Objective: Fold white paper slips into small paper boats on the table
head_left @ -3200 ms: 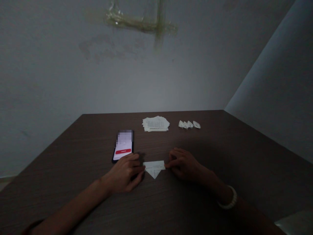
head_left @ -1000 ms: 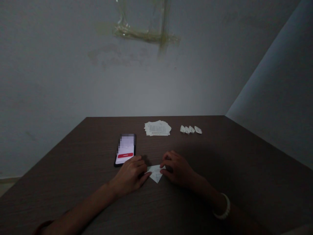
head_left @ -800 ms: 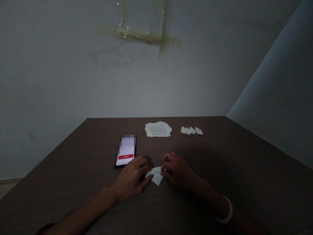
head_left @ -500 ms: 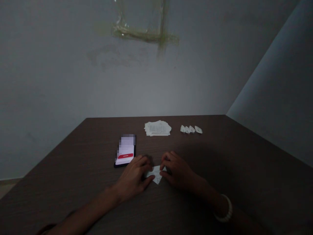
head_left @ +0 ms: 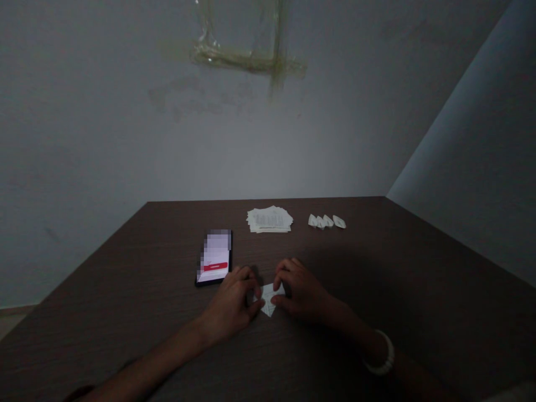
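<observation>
A small piece of folded white paper lies on the dark table, its lower point facing me. My left hand grips the paper's left side, thumb at the front and fingers curled behind. On the opposite side, my right hand has its thumb and bent fingers closed on the right edge. Part of the paper is hidden under the fingers of both hands. Just beyond my left hand lies a phone with a lit screen and a red bar.
Farther back on the table is a stack of white paper sheets with print on top. Right of it sit several small folded paper pieces in a row. A grey wall stands behind the table.
My hands keep hold of the paper with only slight finger shifts. The right thumb has moved a little to the left over it.
</observation>
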The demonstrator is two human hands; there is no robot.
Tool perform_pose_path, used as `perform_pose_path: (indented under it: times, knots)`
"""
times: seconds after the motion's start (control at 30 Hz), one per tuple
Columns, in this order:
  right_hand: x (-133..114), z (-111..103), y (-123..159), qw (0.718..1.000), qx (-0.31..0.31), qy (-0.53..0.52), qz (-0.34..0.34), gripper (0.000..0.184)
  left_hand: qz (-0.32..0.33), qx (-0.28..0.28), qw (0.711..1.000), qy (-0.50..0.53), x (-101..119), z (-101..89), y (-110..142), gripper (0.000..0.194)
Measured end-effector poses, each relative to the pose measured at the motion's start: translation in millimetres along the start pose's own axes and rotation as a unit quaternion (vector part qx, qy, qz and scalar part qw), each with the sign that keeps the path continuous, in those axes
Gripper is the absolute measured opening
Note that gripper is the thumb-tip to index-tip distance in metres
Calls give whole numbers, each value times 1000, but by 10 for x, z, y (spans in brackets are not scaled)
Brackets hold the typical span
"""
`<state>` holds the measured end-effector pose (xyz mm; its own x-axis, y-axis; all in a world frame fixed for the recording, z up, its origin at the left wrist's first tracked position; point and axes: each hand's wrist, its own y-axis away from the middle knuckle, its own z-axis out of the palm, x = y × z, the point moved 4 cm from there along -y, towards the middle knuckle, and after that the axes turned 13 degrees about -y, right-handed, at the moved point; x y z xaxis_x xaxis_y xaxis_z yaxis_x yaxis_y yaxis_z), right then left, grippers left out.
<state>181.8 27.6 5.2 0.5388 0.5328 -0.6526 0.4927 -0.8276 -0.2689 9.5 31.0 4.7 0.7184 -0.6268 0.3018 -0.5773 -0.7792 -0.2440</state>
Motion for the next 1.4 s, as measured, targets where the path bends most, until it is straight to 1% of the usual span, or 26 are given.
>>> perform_pose_path:
  times: [0.1, 0.17, 0.4, 0.53, 0.63, 0.73, 0.83, 0.87, 0.93, 1.0, 1.03, 1.13, 1.17, 1.2, 1.3, 1.4]
  knots:
    - [-10, -8, 4, 1000, 2, -4, -2, 24, -1, 11, 1000, 6, 29, -29, 6, 18]
    - [-19, -16, 8, 1000, 3, -6, -3, 24, 3, 13, 1000, 10, 42, -40, 6, 22]
    - [-6, -13, 17, 1000, 8, -10, -6, 25, 7, 18, 1000, 1, 12, -10, -6, 20]
    - [3, -3, 27, 1000, 8, -9, -17, 25, 5, 25, 999, 37, 6, 13, -11, 17]
    - [-10, -9, 33, 1000, 14, -15, -21, 25, -20, 21, 998, 63, -3, 36, -4, 17]
    - [-23, -22, 37, 999, 34, -34, -15, 32, -41, 7, 996, 82, -9, 60, 5, 18]
    - [-27, -20, 40, 998, 45, -41, -26, 38, -42, 3, 993, 107, 6, 44, 0, 23]
    - [-26, -17, 42, 998, 47, -36, -35, 35, -42, 0, 993, 114, 16, 28, -7, 24]
    - [-27, -17, 47, 997, 51, -25, -60, 21, -39, -7, 991, 125, 43, -18, -25, 21]
    - [-31, -36, 54, 994, 69, -19, -86, 6, -22, -8, 991, 130, 77, -79, -43, 14]
    - [-35, -50, 57, 992, 80, -17, -98, 5, -5, 1, 992, 124, 93, -114, -49, 10]
    - [-51, -94, 64, 986, 111, -4, -123, 12, 67, 67, 993, 75, 123, -199, -34, 12]
    - [-59, -100, 66, 985, 113, 2, -129, 14, 89, 87, 991, 44, 126, -204, -19, 14]
    - [-67, -99, 66, 985, 109, 10, -134, 15, 103, 93, 990, 8, 124, -191, -3, 14]
    - [-77, -56, 69, 988, 58, 36, -139, 15, 127, 63, 986, -83, 115, -94, 28, 17]
    - [-63, 8, 82, 989, -12, 54, -136, 9, 146, 25, 983, -111, 126, -28, 36, 17]
